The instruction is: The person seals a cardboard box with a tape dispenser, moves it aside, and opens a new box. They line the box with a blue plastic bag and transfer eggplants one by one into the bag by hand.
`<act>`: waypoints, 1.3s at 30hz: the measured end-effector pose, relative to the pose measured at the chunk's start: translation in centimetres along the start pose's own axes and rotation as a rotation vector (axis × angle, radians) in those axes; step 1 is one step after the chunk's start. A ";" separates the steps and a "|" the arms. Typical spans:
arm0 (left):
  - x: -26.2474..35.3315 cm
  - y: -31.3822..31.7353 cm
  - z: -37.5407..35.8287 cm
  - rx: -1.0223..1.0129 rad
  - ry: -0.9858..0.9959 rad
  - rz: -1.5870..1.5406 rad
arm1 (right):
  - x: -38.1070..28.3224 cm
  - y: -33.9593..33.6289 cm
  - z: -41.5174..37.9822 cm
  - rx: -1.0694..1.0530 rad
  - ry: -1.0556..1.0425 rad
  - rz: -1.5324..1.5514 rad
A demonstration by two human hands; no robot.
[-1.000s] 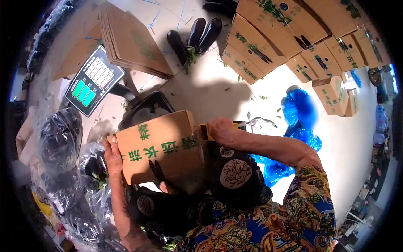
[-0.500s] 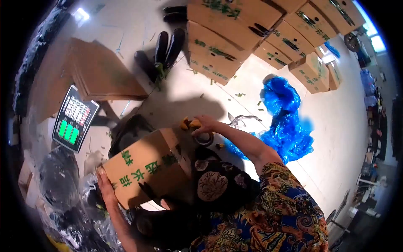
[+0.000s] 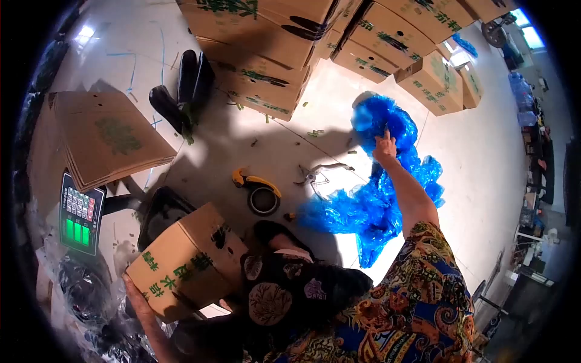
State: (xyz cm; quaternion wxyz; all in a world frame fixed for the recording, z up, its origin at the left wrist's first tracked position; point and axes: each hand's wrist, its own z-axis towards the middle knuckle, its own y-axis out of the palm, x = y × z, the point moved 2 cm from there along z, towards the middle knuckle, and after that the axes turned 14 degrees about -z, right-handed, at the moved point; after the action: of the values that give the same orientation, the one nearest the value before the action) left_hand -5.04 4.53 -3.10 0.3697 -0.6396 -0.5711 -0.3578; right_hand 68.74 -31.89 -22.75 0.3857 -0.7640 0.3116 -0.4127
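Observation:
My left hand (image 3: 138,297) grips the lower left edge of a cardboard box (image 3: 175,269) with green lettering. The box is tilted, close to my knees. Stretched out at arm's length, my right hand (image 3: 385,148) is at a heap of blue plastic bags (image 3: 387,199), its index finger extended over the upper part. Whether the fingertips press the plastic is hard to tell. Between the box and the bags, a yellow-handled tape dispenser (image 3: 263,199) lies on the floor.
A metal tool (image 3: 315,175) lies beside the bags. Printed boxes (image 3: 260,66) are stacked at the back, with eggplants (image 3: 187,85) on the floor nearby. Flat cardboard (image 3: 115,142), a scale display (image 3: 78,215) and dark plastic film (image 3: 85,290) are at left.
My right hand has let go of the tape dispenser, which now lies on the floor, and has moved right and away to the blue bags. My left hand stays on the box. The view has shifted.

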 end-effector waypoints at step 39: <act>-4.3 -0.8 -7.7 0.222 -0.227 -0.252 | -36.0 -12.3 -28.2 -0.982 -0.815 1.487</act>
State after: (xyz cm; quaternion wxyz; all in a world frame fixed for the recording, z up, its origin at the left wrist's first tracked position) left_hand -6.54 -4.15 -3.19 0.3234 -0.5546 -0.7207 -0.2616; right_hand 29.37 -6.37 -16.22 0.2647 -0.5323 0.6937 0.4067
